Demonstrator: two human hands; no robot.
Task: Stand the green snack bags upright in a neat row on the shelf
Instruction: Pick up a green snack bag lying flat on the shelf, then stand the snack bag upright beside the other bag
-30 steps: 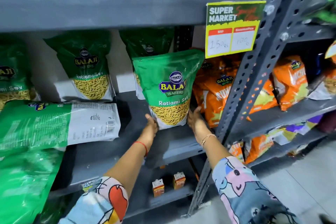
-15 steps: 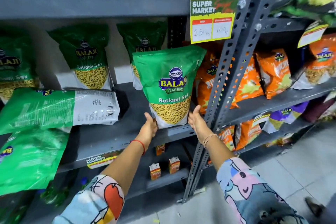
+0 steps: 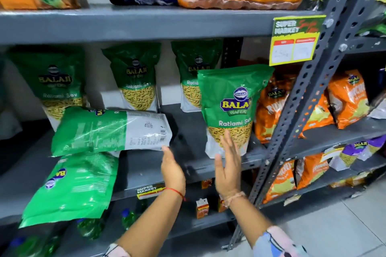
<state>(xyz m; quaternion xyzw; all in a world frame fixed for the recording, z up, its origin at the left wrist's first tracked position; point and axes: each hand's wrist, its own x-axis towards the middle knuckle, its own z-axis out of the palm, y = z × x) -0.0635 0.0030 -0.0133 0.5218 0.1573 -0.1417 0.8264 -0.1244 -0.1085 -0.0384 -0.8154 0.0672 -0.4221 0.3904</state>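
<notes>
The left hand [image 3: 172, 171] and right hand [image 3: 228, 167] have straight fingers and hold nothing. One green bag [image 3: 73, 185] hangs over the shelf [image 3: 146, 165] edge. A flat bag [image 3: 110, 129] lies behind it. Those two are not done. The front bag [image 3: 231, 106] stands, with open room beside it. The back bags [image 3: 133, 81] stand too.

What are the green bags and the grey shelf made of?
The lying green snack bag looks like thin glossy plastic film: it wrinkles and glints. The shelf looks like matte grey painted metal; its post has punched holes.
</notes>
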